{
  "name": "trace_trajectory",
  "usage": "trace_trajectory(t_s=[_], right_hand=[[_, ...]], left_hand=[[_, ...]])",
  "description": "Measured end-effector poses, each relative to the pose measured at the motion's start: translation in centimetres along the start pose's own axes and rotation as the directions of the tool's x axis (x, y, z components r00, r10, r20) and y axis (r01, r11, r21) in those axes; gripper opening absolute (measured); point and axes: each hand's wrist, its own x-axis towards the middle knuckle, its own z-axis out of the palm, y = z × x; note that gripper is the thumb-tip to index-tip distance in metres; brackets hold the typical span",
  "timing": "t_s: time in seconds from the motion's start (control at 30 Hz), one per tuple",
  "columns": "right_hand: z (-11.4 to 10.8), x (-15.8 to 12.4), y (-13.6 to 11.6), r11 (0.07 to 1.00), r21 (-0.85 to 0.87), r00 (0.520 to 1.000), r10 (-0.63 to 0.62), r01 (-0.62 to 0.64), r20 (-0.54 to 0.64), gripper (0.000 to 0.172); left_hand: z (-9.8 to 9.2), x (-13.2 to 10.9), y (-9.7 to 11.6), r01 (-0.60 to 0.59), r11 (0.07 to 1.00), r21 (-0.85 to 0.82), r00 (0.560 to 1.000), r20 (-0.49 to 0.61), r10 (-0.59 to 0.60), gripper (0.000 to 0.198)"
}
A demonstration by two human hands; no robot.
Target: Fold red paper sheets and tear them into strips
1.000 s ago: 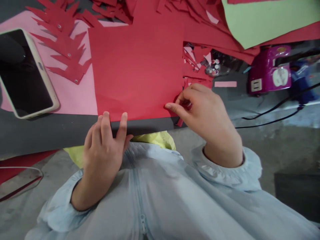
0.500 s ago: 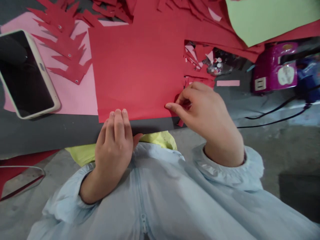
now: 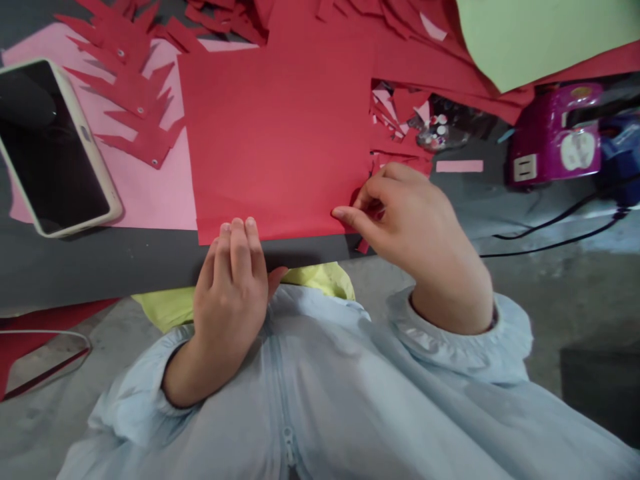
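Observation:
A large red paper sheet (image 3: pixel 275 133) lies flat on a dark grey board (image 3: pixel 100 263) in front of me. My left hand (image 3: pixel 233 280) rests at the sheet's near edge, fingers together, their tips pressing on the paper. My right hand (image 3: pixel 415 233) is at the sheet's near right corner, with thumb and fingers pinched on the red paper there. What lies inside the pinch is partly hidden by the fingers.
A phone (image 3: pixel 53 147) lies on pink paper (image 3: pixel 165 193) at the left, beside jagged red cut-outs (image 3: pixel 133 100). Red scraps (image 3: pixel 395 113) and a small dish of beads (image 3: pixel 437 130) lie behind my right hand. A purple device (image 3: pixel 555 140), black cable (image 3: pixel 550 227) and green sheet (image 3: pixel 540 33) are at the right.
My left hand slid right along the sheet's near edge and its fingers drew together. My right hand kept its pinch at the corner.

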Motion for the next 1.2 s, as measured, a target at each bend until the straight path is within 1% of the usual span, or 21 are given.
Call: trace_trajectory(t_s=[0.07, 0.2, 0.27, 0.4, 0.47, 0.67, 0.77, 0.9, 1.03, 1.2], right_hand=[[0.13, -0.04, 0.12, 1.0, 0.003, 1.0, -0.012, 0.012, -0.014, 0.032], [0.29, -0.09, 0.31, 0.999, 0.008, 0.999, -0.031, 0.031, -0.031, 0.031], [0.26, -0.09, 0.33, 0.999, 0.005, 0.999, -0.036, 0.036, -0.027, 0.03], [0.11, -0.07, 0.28, 0.999, 0.006, 0.999, -0.041, 0.042, -0.016, 0.029], [0.1, -0.06, 0.27, 0.999, 0.013, 0.999, -0.043, 0.043, -0.012, 0.029], [0.31, -0.08, 0.39, 0.999, 0.01, 0.998, -0.052, 0.053, -0.028, 0.029], [0.34, -0.1, 0.46, 0.999, 0.003, 0.999, -0.051, 0.051, -0.02, 0.031], [0.34, -0.12, 0.47, 0.999, 0.0, 0.999, -0.049, 0.049, -0.021, 0.032], [0.31, -0.09, 0.37, 0.999, -0.002, 0.999, -0.041, 0.041, -0.012, 0.034], [0.22, 0.01, 0.36, 0.999, -0.02, 0.999, -0.047, 0.047, -0.004, 0.035]], left_hand=[[-0.21, 0.03, 0.13, -0.007, 1.0, 0.023, 1.0, 0.022, 0.006, 0.064], [-0.55, 0.06, 0.4, 0.016, 1.0, -0.019, 0.996, 0.089, -0.014, 0.058], [-0.52, 0.03, 0.49, 0.011, 1.0, -0.01, 0.997, 0.075, -0.011, 0.059], [-0.23, -0.07, 0.58, -0.02, 0.997, 0.073, 1.0, 0.006, 0.02, 0.063], [-0.11, -0.12, 0.57, -0.013, 0.998, 0.054, 1.0, -0.003, 0.013, 0.065], [-0.06, -0.17, 0.43, 0.025, 0.999, -0.023, 1.0, 0.005, -0.025, 0.066], [-0.14, -0.12, 0.39, 0.035, 0.998, -0.054, 0.999, 0.029, -0.033, 0.066], [-0.32, 0.02, 0.42, 0.039, 0.999, -0.027, 0.997, 0.065, -0.037, 0.062], [-0.49, 0.19, 0.55, 0.0, 1.0, 0.03, 0.997, 0.074, -0.003, 0.062], [-0.47, 0.27, 0.76, 0.015, 1.0, 0.012, 0.995, 0.098, -0.016, 0.061]])
